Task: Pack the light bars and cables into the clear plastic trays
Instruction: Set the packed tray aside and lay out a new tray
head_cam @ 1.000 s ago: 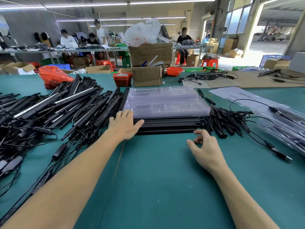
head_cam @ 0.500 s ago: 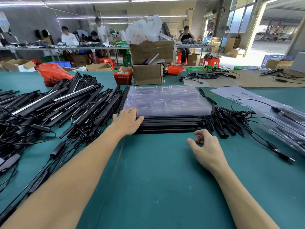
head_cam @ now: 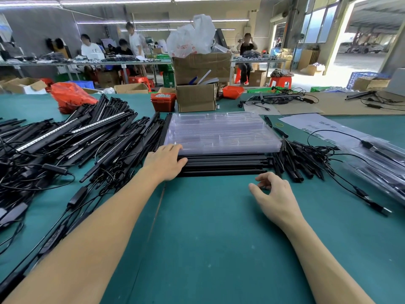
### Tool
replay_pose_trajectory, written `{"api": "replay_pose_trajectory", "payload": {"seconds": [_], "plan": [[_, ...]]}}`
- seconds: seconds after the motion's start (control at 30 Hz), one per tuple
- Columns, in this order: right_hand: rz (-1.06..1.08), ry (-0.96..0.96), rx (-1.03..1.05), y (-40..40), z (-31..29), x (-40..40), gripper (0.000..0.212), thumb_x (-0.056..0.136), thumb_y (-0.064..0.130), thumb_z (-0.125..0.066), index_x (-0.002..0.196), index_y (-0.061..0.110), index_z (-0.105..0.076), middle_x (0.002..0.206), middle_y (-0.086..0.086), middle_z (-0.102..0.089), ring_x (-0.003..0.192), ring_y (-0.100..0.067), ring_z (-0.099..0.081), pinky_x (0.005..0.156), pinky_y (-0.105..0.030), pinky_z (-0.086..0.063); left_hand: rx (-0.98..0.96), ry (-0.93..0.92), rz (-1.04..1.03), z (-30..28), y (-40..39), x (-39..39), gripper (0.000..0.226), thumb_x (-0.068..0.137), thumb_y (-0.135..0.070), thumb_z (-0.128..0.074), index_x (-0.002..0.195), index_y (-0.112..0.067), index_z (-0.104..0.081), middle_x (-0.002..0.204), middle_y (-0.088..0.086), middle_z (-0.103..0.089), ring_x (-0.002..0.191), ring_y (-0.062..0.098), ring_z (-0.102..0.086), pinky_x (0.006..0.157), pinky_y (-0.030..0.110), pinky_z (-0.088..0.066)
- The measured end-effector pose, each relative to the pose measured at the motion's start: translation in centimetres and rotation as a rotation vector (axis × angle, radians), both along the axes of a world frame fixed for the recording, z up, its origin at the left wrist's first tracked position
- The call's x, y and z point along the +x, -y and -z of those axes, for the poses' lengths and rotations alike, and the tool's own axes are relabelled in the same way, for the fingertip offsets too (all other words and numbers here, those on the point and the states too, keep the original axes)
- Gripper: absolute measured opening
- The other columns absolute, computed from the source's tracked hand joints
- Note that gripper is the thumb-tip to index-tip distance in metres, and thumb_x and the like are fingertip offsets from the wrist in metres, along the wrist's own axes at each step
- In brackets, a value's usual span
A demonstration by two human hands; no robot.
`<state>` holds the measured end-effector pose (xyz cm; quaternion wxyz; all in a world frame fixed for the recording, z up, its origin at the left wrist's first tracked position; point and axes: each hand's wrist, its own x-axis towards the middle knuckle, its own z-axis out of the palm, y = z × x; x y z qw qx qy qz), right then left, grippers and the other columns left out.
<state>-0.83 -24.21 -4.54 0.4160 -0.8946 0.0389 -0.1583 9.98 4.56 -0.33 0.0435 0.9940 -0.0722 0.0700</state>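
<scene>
the stack of clear trays (head_cam: pixel 221 133) sits mid tabletop (head_cam: pixel 208 238) on a row of light bars (head_cam: pixel 223 164). my left hand (head_cam: pixel 163 162) lies flat at its near-left corner; my right hand (head_cam: pixel 274 193) hovers loosely curled, empty. i judge i'm fetching 1 tray; next, peel the top one free.

- a green bench (head_cam: pixel 208 238) carries everything in front.
- two brown cardboard boxes (head_cam: pixel 197 99) stand stacked at its far side, a white plastic bag (head_cam: pixel 190 38) stuffed in the upper one.
- a red bin (head_cam: pixel 163 102) of small pale parts sits just left of the lower box.
- an orange tray (head_cam: pixel 233 91) sits to the right of the boxes.
- a red plastic bag (head_cam: pixel 70 96) lies far left.
- a printed paper sheet (head_cam: pixel 315 126) lies at right.
- workers (head_cam: pixel 92 49) sit at a long table behind, red stools (head_cam: pixel 280 81) nearby.
</scene>
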Motion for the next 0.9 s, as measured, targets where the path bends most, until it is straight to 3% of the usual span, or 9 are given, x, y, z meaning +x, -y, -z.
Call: {"api": "replay_pose_trajectory", "payload": {"seconds": [0.43,0.63,0.77,0.9], "plan": [[-0.001,0.000,-0.011,0.1,-0.2,-0.2,0.019,0.091,0.038,-0.063,0.106,0.026,-0.059,0.094,0.014,-0.061,0.108,-0.010,-0.044,0.093,-0.031,-0.040,0.005,0.073,-0.031,0.2,-0.2,-1.2,0.049,0.100,-0.057,-0.035,0.132,-0.021,-0.046,0.139,-0.004,-0.051,0.126,0.022,-0.045,0.092,0.044,-0.041],[0.001,0.012,-0.017,0.0,0.0,-0.1,0.016,0.091,0.038,-0.063,0.102,0.028,-0.059,0.093,0.015,-0.061,0.105,-0.010,-0.043,0.087,-0.028,-0.037,-0.040,0.060,-0.033,-0.2,0.1,-1.7,0.047,0.101,-0.056,-0.034,0.125,-0.018,-0.048,0.134,-0.003,-0.053,0.120,0.023,-0.046,0.085,0.042,-0.046],[0.015,0.000,-0.032,-0.2,0.0,-0.1,0.014,0.091,0.040,-0.062,0.099,0.029,-0.060,0.094,0.015,-0.060,0.103,-0.009,-0.042,0.086,-0.028,-0.037,0.049,-0.028,-0.041,-0.9,0.8,-1.6,0.055,0.101,-0.061,-0.028,0.145,-0.030,-0.038,0.146,0.005,-0.044,0.130,0.032,-0.044,0.095,0.047,-0.044],[0.022,0.002,-0.077,-0.3,-0.1,0.1,0.013,0.091,0.039,-0.061,0.097,0.028,-0.060,0.094,0.016,-0.056,0.103,-0.010,-0.041,0.087,-0.028,-0.037,0.022,-0.079,-0.092,-2.0,2.1,-0.6,0.048,0.103,-0.057,-0.027,0.144,-0.037,-0.040,0.148,0.015,-0.039,0.132,0.041,-0.038,0.102,0.052,-0.036]]}}
